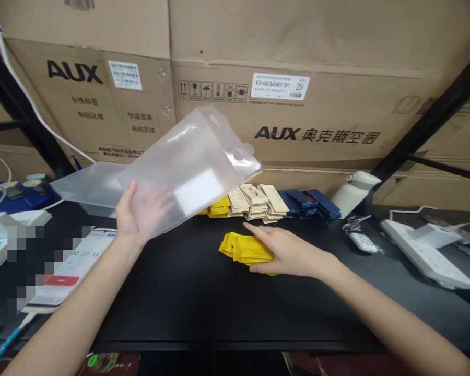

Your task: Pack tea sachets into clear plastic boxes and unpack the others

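My left hand [131, 219] grips a clear, frosted plastic box [180, 172] by its lower left end, thumb on the near face and fingers showing through the plastic. The box is tilted up to the right, with a flap and round tabs at its upper end. On the black table, my right hand [290, 253] is closed around the right end of a small stack of yellow packets [243, 248], thumb at the near side and fingers along the far side. Another translucent plastic piece [94, 183] lies behind my left hand.
Behind stand more yellow packets [219, 207], cream packets [256, 201] and dark blue packets [311, 203] in a row. A white bottle [356, 190], a wrapped white case [363, 242] and a power strip [426, 256] are right. A phone [78, 261] lies left; AUX cartons [317, 115] back the shelf.
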Demonstrator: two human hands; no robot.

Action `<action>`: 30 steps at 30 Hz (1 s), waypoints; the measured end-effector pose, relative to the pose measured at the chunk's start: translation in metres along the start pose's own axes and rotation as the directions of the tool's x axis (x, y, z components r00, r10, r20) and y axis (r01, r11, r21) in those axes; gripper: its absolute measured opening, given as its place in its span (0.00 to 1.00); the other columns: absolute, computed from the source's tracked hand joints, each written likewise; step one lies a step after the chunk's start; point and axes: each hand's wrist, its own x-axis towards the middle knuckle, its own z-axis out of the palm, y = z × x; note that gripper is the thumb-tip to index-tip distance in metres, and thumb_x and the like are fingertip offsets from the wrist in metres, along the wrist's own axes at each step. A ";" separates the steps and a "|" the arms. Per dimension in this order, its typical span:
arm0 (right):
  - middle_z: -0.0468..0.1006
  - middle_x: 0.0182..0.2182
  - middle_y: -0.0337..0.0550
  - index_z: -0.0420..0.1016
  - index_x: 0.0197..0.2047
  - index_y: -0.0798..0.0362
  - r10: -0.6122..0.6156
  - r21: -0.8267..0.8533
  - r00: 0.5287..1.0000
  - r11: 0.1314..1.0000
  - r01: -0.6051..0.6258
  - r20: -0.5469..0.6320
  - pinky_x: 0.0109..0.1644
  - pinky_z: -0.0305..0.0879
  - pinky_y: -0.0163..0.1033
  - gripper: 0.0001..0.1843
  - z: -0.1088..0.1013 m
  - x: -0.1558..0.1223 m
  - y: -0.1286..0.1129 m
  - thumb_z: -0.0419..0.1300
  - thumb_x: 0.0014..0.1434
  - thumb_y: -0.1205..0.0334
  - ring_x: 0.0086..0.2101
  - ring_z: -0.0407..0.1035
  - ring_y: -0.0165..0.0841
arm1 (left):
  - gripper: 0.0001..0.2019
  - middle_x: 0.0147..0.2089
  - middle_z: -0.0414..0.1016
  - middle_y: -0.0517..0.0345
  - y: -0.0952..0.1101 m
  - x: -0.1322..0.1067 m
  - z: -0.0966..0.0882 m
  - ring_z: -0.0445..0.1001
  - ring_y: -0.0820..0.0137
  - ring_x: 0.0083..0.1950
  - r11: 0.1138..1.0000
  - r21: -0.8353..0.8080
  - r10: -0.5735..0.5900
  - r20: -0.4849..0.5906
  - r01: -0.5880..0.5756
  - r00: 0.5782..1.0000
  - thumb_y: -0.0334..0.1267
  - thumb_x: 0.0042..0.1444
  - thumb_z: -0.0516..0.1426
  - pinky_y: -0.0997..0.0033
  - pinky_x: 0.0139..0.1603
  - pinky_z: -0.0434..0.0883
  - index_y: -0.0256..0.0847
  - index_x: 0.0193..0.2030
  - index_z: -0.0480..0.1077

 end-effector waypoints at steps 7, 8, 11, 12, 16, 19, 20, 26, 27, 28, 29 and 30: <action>0.47 0.73 0.54 0.47 0.75 0.44 -0.245 -0.150 0.960 0.963 0.224 -0.138 0.64 0.64 0.60 0.52 0.004 -0.052 0.025 0.69 0.55 0.56 0.65 0.59 0.56 | 0.14 0.41 0.84 0.52 0.006 -0.008 0.010 0.81 0.60 0.45 0.996 -0.075 0.045 -0.025 -0.046 0.999 0.40 0.60 0.59 0.53 0.60 0.72 0.37 0.49 0.75; 0.44 0.74 0.54 0.48 0.75 0.44 -0.267 -0.184 0.954 0.953 0.240 -0.138 0.63 0.65 0.59 0.48 0.010 -0.057 0.026 0.67 0.57 0.60 0.64 0.60 0.55 | 0.14 0.43 0.84 0.52 0.008 -0.010 0.012 0.80 0.60 0.47 0.994 -0.081 0.073 -0.013 -0.074 0.997 0.41 0.60 0.58 0.55 0.61 0.71 0.37 0.50 0.75; 0.47 0.73 0.56 0.52 0.74 0.47 -0.332 -0.229 0.928 0.929 0.292 -0.166 0.62 0.66 0.55 0.38 0.028 -0.055 0.031 0.57 0.63 0.68 0.63 0.62 0.49 | 0.16 0.43 0.84 0.52 0.014 -0.013 0.017 0.79 0.60 0.52 0.985 -0.096 0.145 0.026 -0.142 0.989 0.45 0.62 0.57 0.55 0.63 0.69 0.37 0.50 0.75; 0.52 0.72 0.56 0.54 0.73 0.49 -0.354 -0.233 0.920 0.921 0.312 -0.170 0.62 0.66 0.54 0.36 0.032 -0.051 0.034 0.56 0.64 0.68 0.62 0.62 0.48 | 0.16 0.42 0.84 0.53 0.015 -0.013 0.018 0.78 0.59 0.53 0.982 -0.102 0.160 0.019 -0.158 0.987 0.45 0.62 0.56 0.55 0.63 0.69 0.37 0.49 0.75; 0.67 0.64 0.58 0.61 0.70 0.51 -0.422 -0.221 0.890 0.897 0.383 -0.172 0.59 0.66 0.58 0.32 0.038 -0.022 0.038 0.59 0.64 0.61 0.57 0.64 0.48 | 0.16 0.45 0.84 0.53 0.016 -0.010 0.016 0.76 0.59 0.56 0.978 -0.090 0.186 -0.023 -0.187 0.982 0.46 0.63 0.56 0.54 0.66 0.65 0.37 0.50 0.75; 0.68 0.59 0.64 0.65 0.67 0.53 -0.462 -0.182 0.864 0.884 0.431 -0.201 0.58 0.65 0.61 0.30 0.039 -0.003 0.032 0.60 0.64 0.57 0.56 0.64 0.49 | 0.17 0.49 0.83 0.51 0.015 -0.007 0.013 0.74 0.59 0.59 0.982 -0.077 0.175 -0.010 -0.175 0.985 0.46 0.63 0.55 0.52 0.68 0.63 0.38 0.52 0.75; 0.67 0.59 0.65 0.65 0.67 0.54 -0.477 -0.156 0.854 0.878 0.453 -0.206 0.58 0.65 0.60 0.30 0.041 0.002 0.028 0.60 0.64 0.58 0.57 0.63 0.49 | 0.17 0.50 0.83 0.51 0.015 -0.007 0.012 0.74 0.59 0.59 0.982 -0.078 0.174 -0.002 -0.174 0.985 0.46 0.62 0.56 0.52 0.68 0.63 0.38 0.52 0.75; 0.57 0.66 0.69 0.61 0.68 0.59 -0.575 -0.046 0.803 0.816 0.576 -0.158 0.60 0.67 0.55 0.30 0.054 0.039 -0.009 0.58 0.66 0.60 0.62 0.59 0.49 | 0.18 0.49 0.83 0.51 0.014 -0.005 0.009 0.75 0.58 0.58 0.982 -0.112 0.153 0.031 -0.149 0.988 0.45 0.60 0.59 0.50 0.67 0.63 0.37 0.53 0.75; 0.57 0.66 0.69 0.60 0.68 0.59 -0.585 -0.046 0.795 0.809 0.586 -0.158 0.60 0.66 0.55 0.30 0.056 0.047 -0.016 0.57 0.66 0.60 0.62 0.60 0.49 | 0.19 0.49 0.83 0.51 0.014 -0.005 0.009 0.75 0.58 0.58 0.982 -0.111 0.155 0.033 -0.151 0.987 0.45 0.60 0.59 0.51 0.67 0.64 0.37 0.53 0.75; 0.57 0.67 0.68 0.61 0.68 0.58 -0.599 -0.051 0.784 0.799 0.600 -0.160 0.60 0.67 0.55 0.29 0.058 0.055 -0.024 0.57 0.67 0.60 0.61 0.60 0.48 | 0.19 0.49 0.83 0.51 0.015 -0.005 0.009 0.75 0.58 0.58 0.981 -0.109 0.167 0.041 -0.162 0.985 0.46 0.60 0.59 0.53 0.66 0.65 0.37 0.53 0.75; 0.57 0.67 0.69 0.61 0.68 0.59 -0.612 -0.060 0.774 0.789 0.612 -0.163 0.60 0.67 0.55 0.29 0.060 0.064 -0.032 0.57 0.67 0.59 0.61 0.61 0.48 | 0.19 0.49 0.83 0.51 0.015 -0.005 0.008 0.74 0.58 0.58 0.978 -0.106 0.184 0.053 -0.178 0.981 0.46 0.59 0.60 0.54 0.66 0.66 0.37 0.53 0.75; 0.58 0.66 0.69 0.61 0.68 0.60 -0.621 -0.074 0.766 0.782 0.619 -0.165 0.60 0.66 0.55 0.28 0.061 0.074 -0.039 0.57 0.67 0.59 0.60 0.62 0.48 | 0.20 0.49 0.83 0.50 0.015 -0.005 0.008 0.74 0.58 0.59 0.976 -0.104 0.199 0.064 -0.192 0.978 0.47 0.59 0.60 0.56 0.65 0.67 0.37 0.53 0.75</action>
